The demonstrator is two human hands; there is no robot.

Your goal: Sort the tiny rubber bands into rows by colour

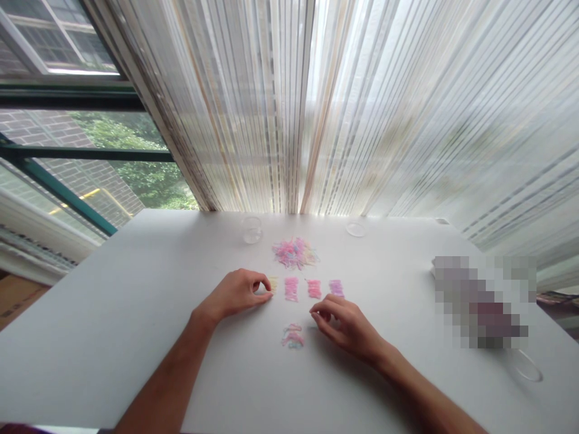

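Small pastel pieces that look like little elastic bands lie on the white table. A loose mixed pile (pixel 295 253) is at the back. Before it is a row: a yellow group (pixel 273 285) at the left, then a pink group (pixel 291 289), a coral-pink group (pixel 313 289) and a purple group (pixel 336 288). My left hand (pixel 239 293) rests at the yellow group, thumb and forefinger curved and apart beside it. Just below the coral and purple groups hovers my right hand (pixel 346 325), fingertips pinched together; anything in them is too small to see. A smaller mixed bunch (pixel 294 336) lies nearer me.
A clear round container (pixel 251 231) stands at the back left of the table (pixel 113 337). At the back right lies a clear round lid (pixel 356 229). A blurred-out object (pixel 479 304) with a pale loop (pixel 527 366) lies on the right. Striped curtains (pixel 271 108) hang behind.
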